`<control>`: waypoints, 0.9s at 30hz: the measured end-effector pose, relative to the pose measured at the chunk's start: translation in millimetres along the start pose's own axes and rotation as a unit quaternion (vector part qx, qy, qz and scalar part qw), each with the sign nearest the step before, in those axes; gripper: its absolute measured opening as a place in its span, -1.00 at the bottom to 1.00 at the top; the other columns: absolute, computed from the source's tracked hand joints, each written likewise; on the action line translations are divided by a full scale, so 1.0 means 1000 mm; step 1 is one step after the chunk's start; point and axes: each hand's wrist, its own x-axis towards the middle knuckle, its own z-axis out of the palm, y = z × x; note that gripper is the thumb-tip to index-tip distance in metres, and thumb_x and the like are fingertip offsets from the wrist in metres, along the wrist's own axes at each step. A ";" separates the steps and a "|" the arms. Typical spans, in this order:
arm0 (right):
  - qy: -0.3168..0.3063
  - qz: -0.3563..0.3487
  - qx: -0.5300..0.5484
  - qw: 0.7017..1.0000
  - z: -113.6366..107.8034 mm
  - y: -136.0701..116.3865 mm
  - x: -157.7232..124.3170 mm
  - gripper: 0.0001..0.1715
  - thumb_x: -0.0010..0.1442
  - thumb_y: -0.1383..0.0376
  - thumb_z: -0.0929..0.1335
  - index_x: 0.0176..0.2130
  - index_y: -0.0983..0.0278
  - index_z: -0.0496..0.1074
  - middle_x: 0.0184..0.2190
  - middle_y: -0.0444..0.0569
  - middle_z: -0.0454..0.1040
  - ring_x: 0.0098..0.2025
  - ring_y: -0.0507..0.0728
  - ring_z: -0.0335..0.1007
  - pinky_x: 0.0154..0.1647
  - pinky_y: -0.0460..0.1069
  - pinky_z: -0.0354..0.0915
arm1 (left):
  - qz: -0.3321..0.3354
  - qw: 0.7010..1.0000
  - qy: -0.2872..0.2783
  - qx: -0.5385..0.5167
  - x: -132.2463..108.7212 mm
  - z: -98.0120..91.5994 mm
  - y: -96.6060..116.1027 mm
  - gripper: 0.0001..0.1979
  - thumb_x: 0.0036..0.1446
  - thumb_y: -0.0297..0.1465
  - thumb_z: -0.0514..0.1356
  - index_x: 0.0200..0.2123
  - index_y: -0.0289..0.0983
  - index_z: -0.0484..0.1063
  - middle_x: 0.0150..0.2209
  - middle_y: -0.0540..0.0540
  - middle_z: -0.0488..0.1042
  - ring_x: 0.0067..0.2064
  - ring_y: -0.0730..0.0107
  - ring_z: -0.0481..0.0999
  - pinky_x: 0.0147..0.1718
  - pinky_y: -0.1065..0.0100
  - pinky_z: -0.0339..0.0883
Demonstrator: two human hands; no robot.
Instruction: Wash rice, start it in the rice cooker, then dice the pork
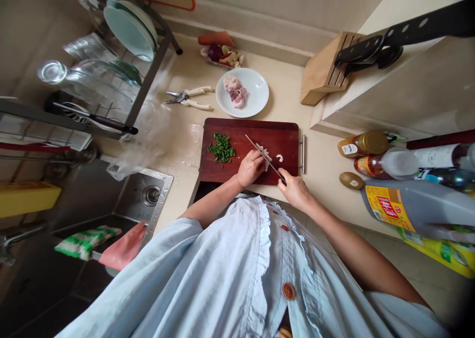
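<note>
A dark red cutting board (222,172) lies on the beige counter in front of me. My right hand (296,190) is closed around the handle of a knife (264,158) whose blade slants across the board. My left hand (251,167), fingers curled, presses on small white pieces (264,152) right beside the blade. A few cut white bits (279,158) lie to the right of the knife. A pile of chopped green vegetable (221,149) sits on the board's left part.
Behind the board stand a white plate with raw meat (242,92), kitchen scissors (188,97) and a small dish of vegetables (221,55). A knife block (323,70) is at back right, bottles (365,143) at right, a sink (148,195) and dish rack (128,28) at left.
</note>
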 end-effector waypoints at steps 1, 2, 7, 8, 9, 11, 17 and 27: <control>-0.007 0.002 -0.006 1.000 0.001 0.005 -0.006 -0.50 0.21 0.27 0.20 0.12 0.27 0.32 -0.41 0.03 0.55 -0.38 0.16 0.48 -0.43 -0.08 0.21 | -0.002 1.000 -0.001 0.002 0.000 0.000 0.000 -0.80 0.17 -0.40 0.14 -0.14 -0.29 0.46 -0.05 -0.20 0.44 -0.03 0.20 0.40 -0.07 0.19 0.33; -0.014 0.007 -0.011 1.000 0.002 0.009 -0.012 -0.50 0.21 0.28 0.20 0.13 0.28 0.31 -0.40 0.03 0.56 -0.38 0.16 0.49 -0.42 -0.08 0.22 | -0.005 1.000 -0.004 0.004 0.000 0.000 0.000 -0.80 0.17 -0.40 0.14 -0.14 -0.29 0.46 -0.07 -0.20 0.45 -0.07 0.21 0.41 -0.10 0.20 0.34; -0.006 0.009 -0.018 1.000 0.004 0.003 -0.001 -0.49 0.21 0.28 0.21 0.14 0.29 0.30 -0.37 0.05 0.57 -0.34 0.17 0.49 -0.38 -0.07 0.24 | -0.010 1.000 -0.008 0.005 -0.001 0.000 0.000 -0.81 0.17 -0.40 0.13 -0.16 -0.28 0.46 -0.08 -0.22 0.45 -0.08 0.20 0.41 -0.13 0.19 0.34; 0.000 0.000 -0.015 1.000 0.004 -0.003 0.006 -0.50 0.21 0.27 0.21 0.14 0.27 0.30 -0.37 0.05 0.57 -0.34 0.17 0.49 -0.38 -0.07 0.24 | -0.012 1.000 -0.007 0.006 -0.001 0.000 0.000 -0.83 0.17 -0.41 0.14 -0.19 -0.28 0.46 -0.07 -0.22 0.45 -0.08 0.19 0.41 -0.13 0.19 0.34; 0.004 -0.007 -0.011 1.000 0.004 -0.008 0.011 -0.50 0.21 0.26 0.22 0.13 0.26 0.30 -0.37 0.04 0.57 -0.34 0.17 0.49 -0.38 -0.07 0.24 | -0.014 1.000 -0.005 0.008 -0.002 0.000 0.000 -0.85 0.16 -0.42 0.14 -0.21 -0.29 0.46 -0.08 -0.22 0.45 -0.08 0.19 0.41 -0.14 0.19 0.34; 0.002 -0.011 -0.009 1.000 0.003 -0.010 0.011 -0.51 0.21 0.26 0.22 0.13 0.25 0.30 -0.39 0.03 0.56 -0.37 0.16 0.48 -0.40 -0.08 0.23 | -0.014 1.000 -0.001 0.013 -0.003 0.000 -0.001 -0.86 0.16 -0.42 0.14 -0.23 -0.29 0.46 -0.10 -0.22 0.45 -0.10 0.19 0.40 -0.15 0.19 0.33; -0.023 0.030 0.042 0.998 -0.007 0.018 -0.028 -0.51 0.19 0.28 0.21 0.09 0.30 0.35 -0.43 -0.01 0.54 -0.42 0.11 0.44 -0.41 -0.10 0.21 | -0.005 0.999 0.039 0.012 -0.010 0.000 0.000 -0.83 0.20 -0.34 0.12 -0.22 -0.28 0.44 -0.21 -0.18 0.42 -0.16 0.25 0.35 -0.17 0.21 0.31; -0.027 0.002 0.000 1.000 -0.019 0.015 -0.050 -0.50 0.20 0.25 0.17 0.10 0.26 0.34 -0.52 -0.06 0.50 -0.49 0.12 0.43 -0.47 -0.08 0.12 | 0.010 0.999 0.031 0.036 -0.009 0.002 0.005 -0.79 0.20 -0.37 0.10 -0.12 -0.27 0.43 -0.17 -0.16 0.43 -0.18 0.28 0.35 -0.16 0.26 0.31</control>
